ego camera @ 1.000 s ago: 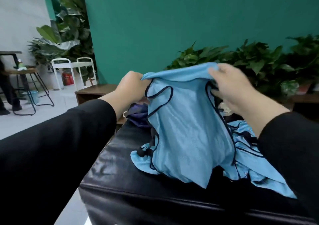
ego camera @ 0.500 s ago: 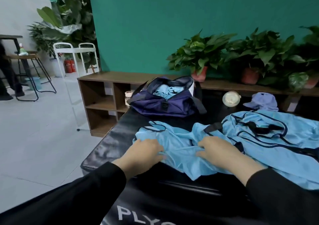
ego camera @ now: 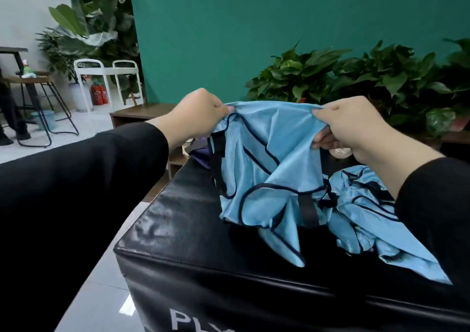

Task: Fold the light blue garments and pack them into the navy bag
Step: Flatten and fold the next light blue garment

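Head view, single frame. Left hand (ego camera: 195, 118) and right hand (ego camera: 353, 125) are both raised at mid-frame, each pinching one end of the top edge of a light blue garment (ego camera: 264, 169) with dark piping; the edge is stretched between them. The cloth hangs down from the hands, twisted and uneven, with its lower part touching the black padded surface (ego camera: 178, 230). A second heap of light blue cloth (ego camera: 368, 219) lies crumpled on the surface at lower right of the frame, just beside the hanging piece and apparently touching it. The navy bag (ego camera: 199, 153) is mostly hidden; only a dark purple-blue sliver shows behind the held garment, below the left hand, so whether it is open cannot be told. Potted plants (ego camera: 381, 82) line the shelf by the green wall, upper right. Judgement: the step in hand is shaking out and squaring this garment before folding; nothing here is folded yet. Next move probably calls for untwisting the cloth, laying it flat on the bare part of the surface clear of the heap, then folding it over.
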